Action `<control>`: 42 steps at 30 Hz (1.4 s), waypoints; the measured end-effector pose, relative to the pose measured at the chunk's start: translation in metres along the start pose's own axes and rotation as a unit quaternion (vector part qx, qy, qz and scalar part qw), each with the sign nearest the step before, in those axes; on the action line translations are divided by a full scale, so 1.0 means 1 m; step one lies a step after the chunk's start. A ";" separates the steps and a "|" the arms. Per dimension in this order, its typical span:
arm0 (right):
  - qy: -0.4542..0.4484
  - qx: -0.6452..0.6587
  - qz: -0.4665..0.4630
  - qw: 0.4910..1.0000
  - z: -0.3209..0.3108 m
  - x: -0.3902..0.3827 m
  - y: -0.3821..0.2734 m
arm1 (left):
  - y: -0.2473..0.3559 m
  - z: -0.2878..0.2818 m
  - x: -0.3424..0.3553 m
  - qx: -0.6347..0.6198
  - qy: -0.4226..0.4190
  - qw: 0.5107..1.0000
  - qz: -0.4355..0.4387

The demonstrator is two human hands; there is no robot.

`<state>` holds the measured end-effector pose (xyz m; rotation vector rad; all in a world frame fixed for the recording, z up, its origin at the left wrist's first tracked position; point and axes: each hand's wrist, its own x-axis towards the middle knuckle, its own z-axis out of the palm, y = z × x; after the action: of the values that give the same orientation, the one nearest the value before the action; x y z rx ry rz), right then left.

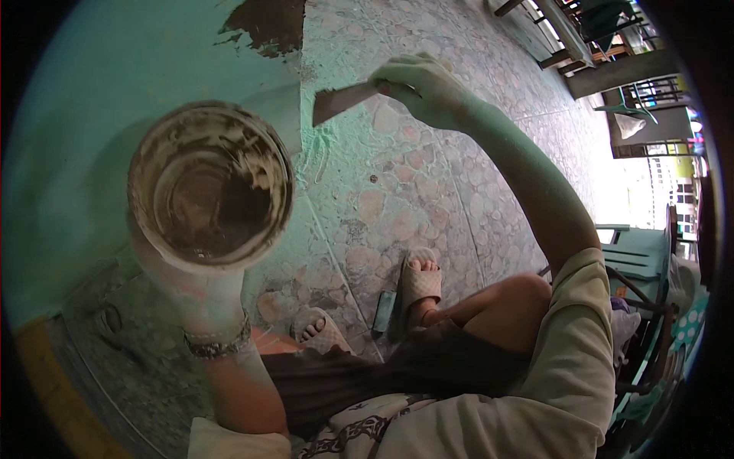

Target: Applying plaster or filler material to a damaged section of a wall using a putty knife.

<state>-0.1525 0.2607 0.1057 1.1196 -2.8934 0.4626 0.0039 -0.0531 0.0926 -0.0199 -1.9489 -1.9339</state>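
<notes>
My left hand (191,291) grips a round tub (287,183) from below and behind, its fingers mostly hidden by it. Tilted toward me, the tub shows brownish paste (202,206) smeared over its bottom and inner sides. In my right hand (428,90) is a putty knife (344,102), the fingers closed round its handle end. Its broad blade points left, close to the foot of the pale green wall (99,84); whether it touches the wall I cannot tell. Farther along that wall is a dark brown patch (267,27) with ragged edges.
Stone-patterned tiles (397,191) cover the floor, with pale residue along the wall's foot. A phone-like flat object (384,310) lies between my sandalled feet. Chairs (638,252) stand at the right, wooden furniture (566,34) at the far right.
</notes>
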 end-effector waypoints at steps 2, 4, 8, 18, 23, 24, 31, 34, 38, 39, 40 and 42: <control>0.030 0.031 -0.041 0.998 0.012 0.016 0.010 | 0.009 -0.002 -0.013 0.177 -0.085 0.968 0.159; 0.067 0.025 -0.108 0.992 0.026 0.034 0.016 | 0.013 -0.011 -0.025 -0.125 -0.070 0.990 -0.005; 0.127 -0.024 -0.131 0.983 0.039 0.043 0.032 | 0.012 -0.019 -0.042 -0.114 0.007 0.980 -0.163; 0.126 0.039 -0.117 0.984 0.007 0.055 0.008 | 0.014 -0.013 -0.022 -0.368 -0.078 0.884 -0.279; 0.143 -0.015 -0.110 0.983 0.010 0.051 0.011 | -0.025 -0.003 -0.024 -0.346 -0.026 0.892 -0.290; 0.159 -0.021 -0.127 0.979 0.011 0.053 0.011 | -0.026 -0.003 -0.025 -0.341 -0.019 0.894 -0.291; 0.131 -0.018 -0.101 0.986 0.009 0.050 0.003 | -0.040 -0.002 -0.024 -0.325 0.007 0.898 -0.296; 0.160 -0.023 -0.123 0.979 0.005 0.052 0.006 | -0.038 -0.001 -0.020 -0.322 0.009 0.900 -0.293; 0.147 -0.047 -0.099 0.983 0.003 0.054 0.001 | -0.043 -0.002 -0.019 -0.318 0.017 0.901 -0.295; 0.147 -0.055 -0.096 0.983 0.003 0.055 0.001 | -0.043 -0.002 -0.020 -0.317 0.018 0.901 -0.296; 0.147 -0.056 -0.096 0.983 0.003 0.055 0.001 | -0.045 -0.002 -0.020 -0.317 0.021 0.901 -0.296; 0.146 -0.068 -0.093 0.983 0.003 0.056 0.003 | -0.045 -0.002 -0.020 -0.315 0.022 0.901 -0.297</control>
<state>-0.1960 0.2251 0.1080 1.1761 -2.5008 0.3793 0.0104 -0.0516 0.0442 0.4857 -1.2936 -2.8538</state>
